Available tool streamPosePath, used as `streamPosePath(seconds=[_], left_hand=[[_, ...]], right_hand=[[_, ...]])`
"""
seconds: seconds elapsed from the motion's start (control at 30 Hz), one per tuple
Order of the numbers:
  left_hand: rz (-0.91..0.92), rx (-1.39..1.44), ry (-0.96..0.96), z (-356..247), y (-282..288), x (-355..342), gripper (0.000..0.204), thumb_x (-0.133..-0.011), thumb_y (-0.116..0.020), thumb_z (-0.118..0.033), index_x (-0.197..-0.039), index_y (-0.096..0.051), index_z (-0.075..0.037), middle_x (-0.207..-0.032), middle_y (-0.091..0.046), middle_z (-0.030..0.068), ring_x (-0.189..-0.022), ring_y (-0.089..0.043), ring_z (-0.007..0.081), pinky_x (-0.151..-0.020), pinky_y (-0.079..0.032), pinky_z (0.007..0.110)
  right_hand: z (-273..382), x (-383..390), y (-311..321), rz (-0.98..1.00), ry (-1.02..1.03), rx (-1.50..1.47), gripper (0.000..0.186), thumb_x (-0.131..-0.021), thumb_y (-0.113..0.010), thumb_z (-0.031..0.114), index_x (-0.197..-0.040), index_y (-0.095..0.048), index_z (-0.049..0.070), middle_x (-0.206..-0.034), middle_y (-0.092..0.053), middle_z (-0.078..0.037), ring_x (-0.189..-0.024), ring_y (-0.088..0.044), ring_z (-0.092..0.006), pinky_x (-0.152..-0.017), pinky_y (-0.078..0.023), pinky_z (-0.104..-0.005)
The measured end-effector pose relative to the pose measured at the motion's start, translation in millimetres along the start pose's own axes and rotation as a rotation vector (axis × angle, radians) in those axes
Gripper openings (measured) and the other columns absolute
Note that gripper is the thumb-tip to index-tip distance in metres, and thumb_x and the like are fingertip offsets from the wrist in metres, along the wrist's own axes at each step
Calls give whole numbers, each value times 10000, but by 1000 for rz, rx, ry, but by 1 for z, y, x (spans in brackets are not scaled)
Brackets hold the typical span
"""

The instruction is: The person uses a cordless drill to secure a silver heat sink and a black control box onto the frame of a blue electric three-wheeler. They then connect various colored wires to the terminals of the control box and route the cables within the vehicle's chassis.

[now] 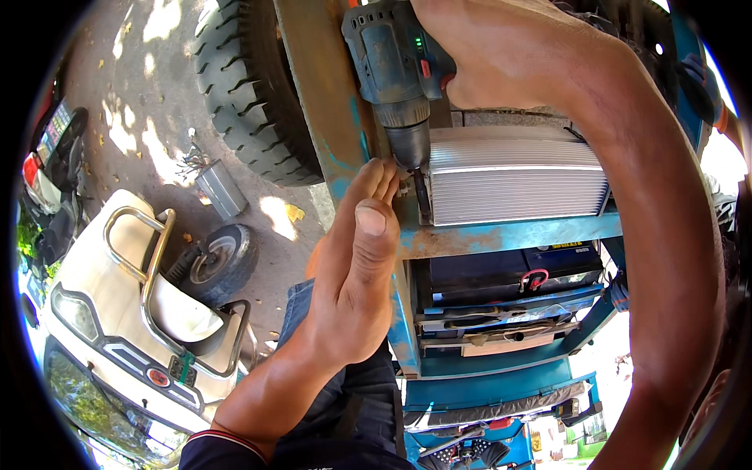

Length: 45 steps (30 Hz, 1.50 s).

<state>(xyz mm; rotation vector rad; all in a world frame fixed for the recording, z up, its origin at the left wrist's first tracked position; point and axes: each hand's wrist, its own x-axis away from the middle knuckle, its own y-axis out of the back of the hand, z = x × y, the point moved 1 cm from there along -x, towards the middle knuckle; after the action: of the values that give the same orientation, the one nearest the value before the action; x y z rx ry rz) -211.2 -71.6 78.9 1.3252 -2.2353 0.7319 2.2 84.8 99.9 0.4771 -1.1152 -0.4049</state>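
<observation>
In my right hand [482,55] is a dark blue cordless drill [395,66], with small green lights lit on its side. The drill's handle is mostly covered by the hand, and its black chuck [409,145] points down toward the blue metal frame [486,235]. My left hand [356,266] reaches up to the tip of the chuck, thumb on top and fingers pressed together at the frame's corner. Whatever those fingertips hold is hidden. Right beside the chuck sits a silver ribbed metal box [517,176], and a short dark rod [424,196] stands along its left end.
A dark blue battery [509,274] lies in the frame below the ribbed box. At left are a large treaded tyre [243,94], a grey metal box with wires [222,190] on the ground, and a cream three-wheeler [133,290] with chrome bars. Motorcycles [59,164] stand farther left.
</observation>
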Motion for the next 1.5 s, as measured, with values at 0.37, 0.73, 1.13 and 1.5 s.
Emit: streamPosePath(seconds=[0.37, 0.73, 1.13, 1.5], left_hand=[[17, 9, 7, -5, 11, -4, 816, -1103, -193, -564, -1584, -201, 96, -1628, -314, 298, -1541, -298, 390, -1277, -203, 477], [14, -34, -71, 4, 11, -2, 769, -1113, -262, -518, -1575, -224, 95, -1608, -344, 303, -1520, -336, 409, -1258, -238, 495], [14, -41, 1, -5, 8, -5, 806, -1102, -302, -543, -1575, -221, 105, -1614, -330, 313, -1523, -329, 411, -1252, -238, 500], [53, -97, 12, -3, 10, -6, 828, -1090, -334, -560, -1599, -192, 78, -1643, -293, 290, -1537, -303, 411, -1244, -244, 502]], right_hand=[[-35, -62, -76, -306, 51, -83, 539, -776, -737, 16, -1279, -553, -46, -1065, -714, -260, -1007, -726, -396, -804, -574, -457], [-48, -81, -104, -465, 240, -384, 672, -752, -786, -34, -1349, -480, -24, -1143, -692, -249, -1126, -679, -409, -933, -554, -460], [-54, -90, -118, -587, 241, -387, 850, -699, -784, -66, -1461, -424, 47, -1254, -672, -214, -1189, -640, -408, -990, -528, -441], [-48, -67, -103, -665, 175, -142, 489, -718, -730, -45, -1174, -556, -47, -1133, -676, -255, -1155, -641, -406, -962, -522, -483]])
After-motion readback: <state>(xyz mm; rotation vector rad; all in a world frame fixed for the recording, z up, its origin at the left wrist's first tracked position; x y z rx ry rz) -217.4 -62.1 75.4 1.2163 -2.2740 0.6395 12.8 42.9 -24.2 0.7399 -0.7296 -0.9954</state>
